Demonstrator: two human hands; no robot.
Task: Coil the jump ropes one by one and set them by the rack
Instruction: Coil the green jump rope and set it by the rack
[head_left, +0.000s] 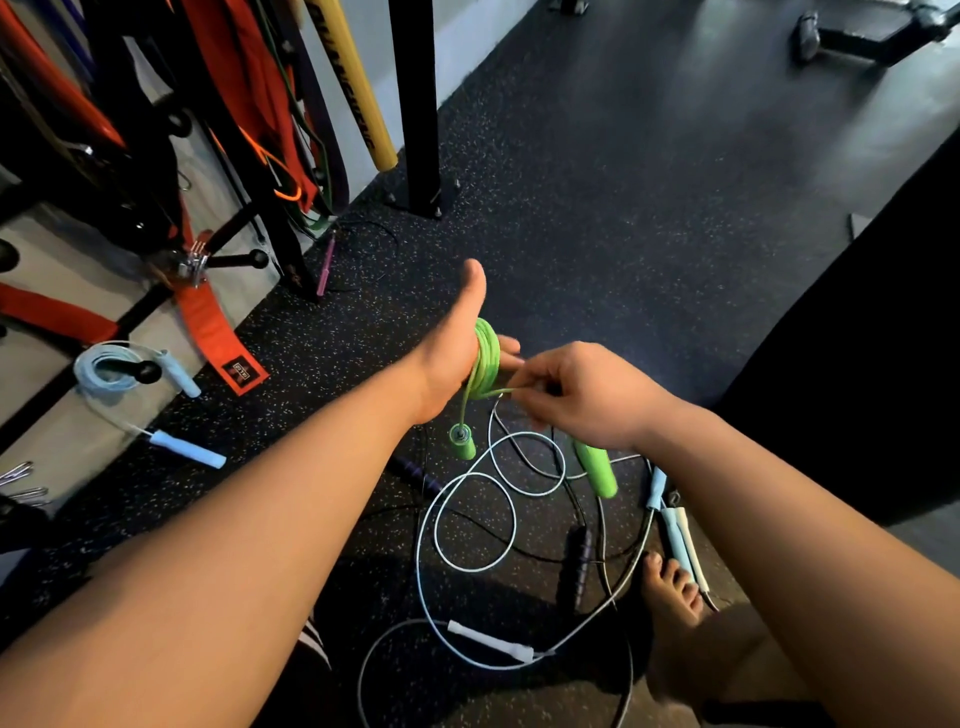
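Two hands (451, 364) (584, 397), one green rope (486, 358) (coiled)

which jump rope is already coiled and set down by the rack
The light blue jump rope at far left, lying coiled by the black rack. The bright green rope is wound round the left hand; the white-handled one sprawls loose.

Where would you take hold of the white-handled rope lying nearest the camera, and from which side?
Probably the white handle, gripped round its middle from above. It lies flat on the floor, rigid and uncovered, while its thin cord is slack and looped.
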